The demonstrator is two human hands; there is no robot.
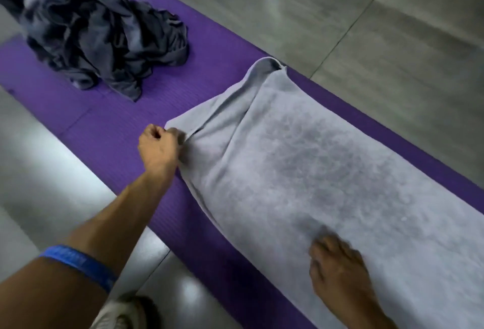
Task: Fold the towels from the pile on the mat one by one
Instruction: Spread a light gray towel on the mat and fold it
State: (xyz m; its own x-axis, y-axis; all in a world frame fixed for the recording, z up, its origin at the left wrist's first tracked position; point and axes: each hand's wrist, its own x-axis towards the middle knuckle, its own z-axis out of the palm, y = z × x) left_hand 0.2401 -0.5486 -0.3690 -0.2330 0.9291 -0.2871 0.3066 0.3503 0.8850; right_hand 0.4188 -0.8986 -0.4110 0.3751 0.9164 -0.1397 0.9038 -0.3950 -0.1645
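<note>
On the purple mat (110, 129) a light grey towel (314, 161) lies spread, the left hand (158, 146) fingers pinching its edge, the right hand (337, 271) flat on it, fingers straight, the dark pile (99, 33) well apart.

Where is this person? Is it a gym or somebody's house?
Hard to say for sure. It is indoors, on a shiny grey tiled floor, with a purple exercise mat laid out. A grey towel is spread on it and a dark pile waits, so perhaps a gym or a home.
</note>
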